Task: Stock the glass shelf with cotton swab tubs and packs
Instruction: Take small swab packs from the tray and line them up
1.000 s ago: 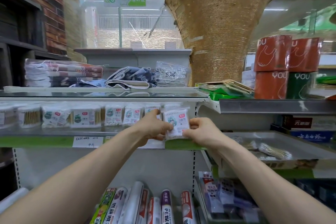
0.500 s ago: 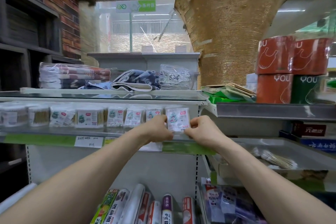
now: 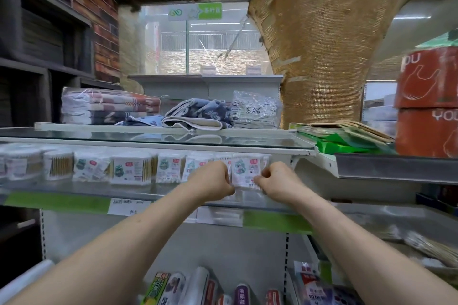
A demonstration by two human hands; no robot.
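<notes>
Both bare forearms reach forward and slightly up from the near edge, wrists close together, knuckles towards the camera. The left hand (image 3: 213, 181) and the right hand (image 3: 275, 181) are curled into loose fists, each pinching one side edge of a white-labelled clear pack of cotton swabs (image 3: 244, 171). The pack stands upright between the two hands at the right end of the glass shelf (image 3: 74, 192); whether its base touches the glass cannot be told.

To the left of it, a row of similar swab packs (image 3: 131, 168) runs along the same shelf, with round clear tubs of swabs (image 3: 22, 163) at the far left, blurred. A green strip (image 3: 57, 202) and a handwritten white price label (image 3: 129, 207) edge the shelf front.

On the upper glass shelf (image 3: 260, 142) lie folded striped towels (image 3: 109, 106) and a blue-and-white cloth (image 3: 198, 112). Behind rise a wide mesh-wrapped brown column (image 3: 322, 44) and, at left, a red brick wall (image 3: 104, 32). Stacked red rolls printed with white lettering (image 3: 428, 77) fill the right edge.
</notes>
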